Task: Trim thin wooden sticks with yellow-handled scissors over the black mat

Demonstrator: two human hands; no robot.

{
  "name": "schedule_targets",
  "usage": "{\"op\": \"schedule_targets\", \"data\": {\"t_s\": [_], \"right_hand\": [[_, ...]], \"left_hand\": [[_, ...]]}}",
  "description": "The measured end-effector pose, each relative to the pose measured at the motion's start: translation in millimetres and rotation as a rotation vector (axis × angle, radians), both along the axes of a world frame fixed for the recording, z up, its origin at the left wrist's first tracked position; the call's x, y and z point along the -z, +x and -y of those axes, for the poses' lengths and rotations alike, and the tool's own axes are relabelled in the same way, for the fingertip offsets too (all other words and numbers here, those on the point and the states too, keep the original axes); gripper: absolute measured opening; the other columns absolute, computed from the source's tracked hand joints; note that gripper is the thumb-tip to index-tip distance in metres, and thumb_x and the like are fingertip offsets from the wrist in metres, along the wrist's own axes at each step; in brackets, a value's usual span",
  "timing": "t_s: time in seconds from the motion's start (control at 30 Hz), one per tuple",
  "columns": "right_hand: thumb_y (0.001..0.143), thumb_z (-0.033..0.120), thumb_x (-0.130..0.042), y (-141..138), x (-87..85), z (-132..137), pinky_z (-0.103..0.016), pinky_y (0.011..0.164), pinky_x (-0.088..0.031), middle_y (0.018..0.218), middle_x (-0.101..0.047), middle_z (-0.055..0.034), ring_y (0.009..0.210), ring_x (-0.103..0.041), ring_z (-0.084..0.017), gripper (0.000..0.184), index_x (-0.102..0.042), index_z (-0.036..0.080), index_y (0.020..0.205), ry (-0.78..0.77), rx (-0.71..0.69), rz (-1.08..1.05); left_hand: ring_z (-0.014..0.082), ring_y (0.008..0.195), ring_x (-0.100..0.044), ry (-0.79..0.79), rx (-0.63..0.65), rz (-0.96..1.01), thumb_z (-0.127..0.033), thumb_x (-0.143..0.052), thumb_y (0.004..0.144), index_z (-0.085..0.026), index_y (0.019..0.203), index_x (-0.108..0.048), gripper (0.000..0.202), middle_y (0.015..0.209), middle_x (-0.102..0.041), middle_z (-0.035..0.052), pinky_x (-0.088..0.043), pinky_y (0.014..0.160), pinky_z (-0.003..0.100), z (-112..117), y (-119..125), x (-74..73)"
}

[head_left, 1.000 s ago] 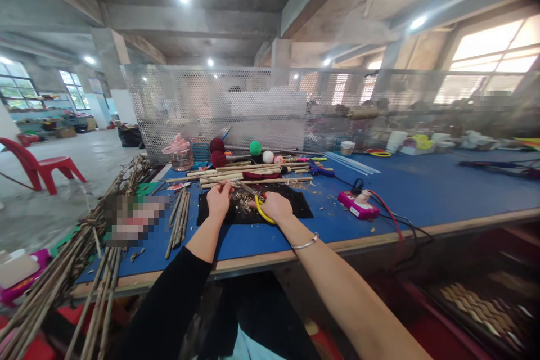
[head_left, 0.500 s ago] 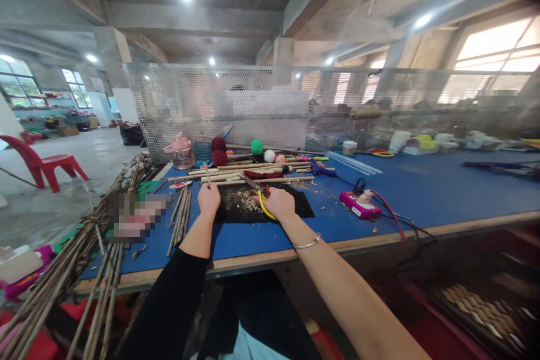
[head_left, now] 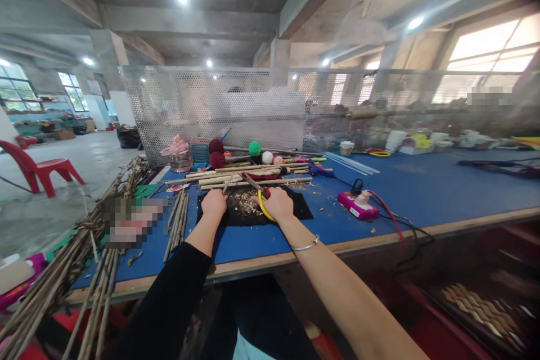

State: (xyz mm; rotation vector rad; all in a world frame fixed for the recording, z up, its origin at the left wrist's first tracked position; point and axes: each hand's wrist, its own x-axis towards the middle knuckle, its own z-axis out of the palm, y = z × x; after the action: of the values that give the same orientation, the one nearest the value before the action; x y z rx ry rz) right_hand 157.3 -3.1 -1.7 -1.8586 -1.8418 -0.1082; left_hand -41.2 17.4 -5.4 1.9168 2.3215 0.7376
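Observation:
My left hand is closed over the left part of a black cloth. A short stretch of thin stick pokes up from its fingers. In my right hand are yellow-handled scissors, their blades pointing up and left toward the stick; I cannot tell if the blades touch it. Wood chips lie scattered on the cloth between both hands. Left of the cloth is a small bundle of cut sticks. Peeled sticks lie just behind the cloth.
Long branches hang over the blue table's left edge. Yarn balls and a jar stand at the back, before a perforated metal screen. A purple power strip with cables and a blue glue gun are to the right.
My left hand has tilted and moved slightly right, bringing the stick from upright to leaning toward the scissors. My right hand stays nearly in place with the scissors. The view has shifted slightly.

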Motion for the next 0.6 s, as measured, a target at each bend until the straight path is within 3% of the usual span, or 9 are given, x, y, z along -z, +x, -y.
{"op": "schedule_targets", "data": {"t_s": [0.23,0.37,0.47,0.6], "right_hand": [[0.068,0.070,-0.038,6,1.4,-5,-0.029,0.068,-0.040,0.090,-0.057,-0.0089,0.085,-0.054,-0.021,0.058,-0.059,0.020,0.089,-0.012,0.015,-0.093],[0.067,0.069,-0.042,8,3.6,-7,-0.030,0.069,-0.040,0.089,-0.058,-0.0090,0.085,-0.055,-0.022,0.056,-0.060,0.020,0.087,-0.059,0.002,-0.082],[0.066,0.068,-0.044,6,4.7,-8,-0.030,0.071,-0.039,0.090,-0.058,-0.0089,0.088,-0.054,-0.022,0.055,-0.060,0.020,0.086,-0.091,-0.043,-0.051],[0.062,0.069,-0.049,3,4.2,-4,-0.029,0.074,-0.038,0.095,-0.056,-0.0096,0.092,-0.051,-0.023,0.060,-0.058,0.018,0.092,-0.071,-0.138,-0.015]], "left_hand": [[0.0239,0.083,-0.059,-0.131,0.076,0.041,-0.030,-0.062,0.065,-0.016,0.075,-0.066,0.018,0.085,-0.065,0.0150,-0.041,0.069,0.030,-19,1,-2.4],[0.0213,0.075,-0.059,0.017,0.052,0.193,-0.029,-0.057,0.069,-0.016,0.069,-0.064,0.015,0.078,-0.064,0.0125,-0.040,0.063,0.027,-14,-1,0.2],[0.0129,0.054,-0.053,0.168,0.127,0.583,-0.034,-0.053,0.072,-0.015,0.069,-0.061,0.022,0.068,-0.062,0.0076,-0.036,0.049,0.022,-10,2,1.8],[0.0034,0.040,-0.037,0.139,0.247,1.220,-0.042,-0.060,0.064,-0.013,0.077,-0.056,0.032,0.069,-0.059,0.0029,-0.022,0.035,0.016,-5,10,1.2]]}}
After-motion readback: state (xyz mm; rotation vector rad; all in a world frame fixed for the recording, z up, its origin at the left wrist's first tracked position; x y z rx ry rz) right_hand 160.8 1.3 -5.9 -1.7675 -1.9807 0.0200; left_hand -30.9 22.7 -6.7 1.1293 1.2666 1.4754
